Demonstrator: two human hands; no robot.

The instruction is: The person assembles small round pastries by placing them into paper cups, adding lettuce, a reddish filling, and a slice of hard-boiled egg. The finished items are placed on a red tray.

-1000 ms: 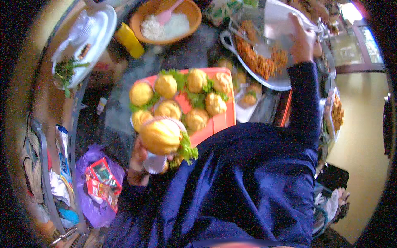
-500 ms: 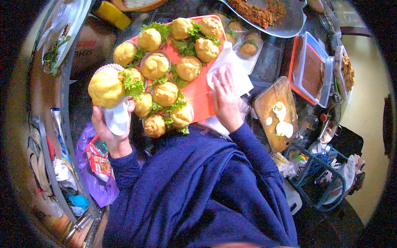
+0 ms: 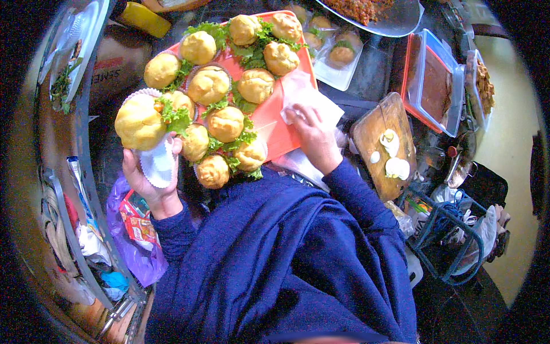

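Observation:
My left hand [image 3: 150,186] holds up a golden puff bun [image 3: 139,121] in a fluted white paper cup [image 3: 156,165]. Green lettuce and a bit of orange filling peek from the bun's right side. Beside it, an orange tray [image 3: 274,127] carries several similar filled buns [image 3: 208,85] with lettuce [image 3: 201,30] between them. On the tray's right edge lies a white paper napkin [image 3: 321,106]. The curled fingers of my right hand [image 3: 317,140] grip that napkin, pressing it to the tray; the fingertips are partly hidden in its folds.
To the right are a wooden board [image 3: 365,135] with cut boiled eggs [image 3: 396,168], a plastic box [image 3: 431,86] of brown filling and a blue wire basket [image 3: 441,241]. A pan [image 3: 401,17] stands at the far side. At left hangs a purple bag [image 3: 137,261].
My right hand's fingers have gone from lying flat on the napkin to curling into it. The view has shifted slightly; my left hand still holds the bun.

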